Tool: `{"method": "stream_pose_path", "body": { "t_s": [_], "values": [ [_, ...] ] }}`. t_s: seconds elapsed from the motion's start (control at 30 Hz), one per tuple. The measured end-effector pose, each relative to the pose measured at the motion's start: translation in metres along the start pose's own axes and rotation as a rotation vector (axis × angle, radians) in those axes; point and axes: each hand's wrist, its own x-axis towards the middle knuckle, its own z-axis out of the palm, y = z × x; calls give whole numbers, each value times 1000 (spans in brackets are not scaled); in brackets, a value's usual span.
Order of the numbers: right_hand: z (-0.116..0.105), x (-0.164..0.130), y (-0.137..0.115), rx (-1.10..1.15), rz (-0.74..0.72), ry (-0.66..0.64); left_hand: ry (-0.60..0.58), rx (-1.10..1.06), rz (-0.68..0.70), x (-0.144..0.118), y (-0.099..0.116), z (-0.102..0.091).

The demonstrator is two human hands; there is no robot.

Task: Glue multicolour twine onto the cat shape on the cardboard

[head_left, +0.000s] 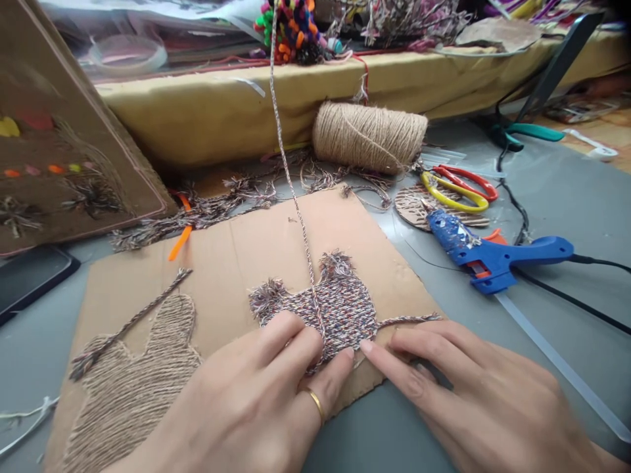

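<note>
A brown cardboard sheet (231, 256) lies flat before me. On it is a multicoloured twine shape (340, 305) with frayed tufts, and a beige jute shape (138, 374) at the lower left. My left hand (256, 401), with a gold ring, presses its fingertips on the lower edge of the multicoloured shape. My right hand (473, 401) presses beside it, index fingertip at the shape's bottom right edge. A multicoloured twine strand (288, 177) runs from between my hands up and away to the back.
A jute spool (369, 136) lies behind the cardboard. A blue glue gun (488, 253) with a black cord rests at right, near red and yellow scissors (458, 187). Loose twine scraps (197, 210), an orange stick, a leaning cardboard panel (59, 131) and a dark phone (29, 279) are at left.
</note>
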Motion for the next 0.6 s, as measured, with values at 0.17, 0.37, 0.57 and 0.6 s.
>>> {"method": "stream_pose_path", "body": {
  "t_s": [0.17,0.37,0.57,0.6],
  "values": [
    [0,0,-1,-33,-31,8,13,6,-18,0,-1,-7],
    [-3,3,1,9,-79,-1,23,26,-57,0,-1,-18],
    [-5,8,-1,-44,-125,-36,-33,34,-55,-12,-3,-22],
    [-5,8,-1,-43,-127,-31,-34,44,-63,-14,-3,-22]
  ]
}}
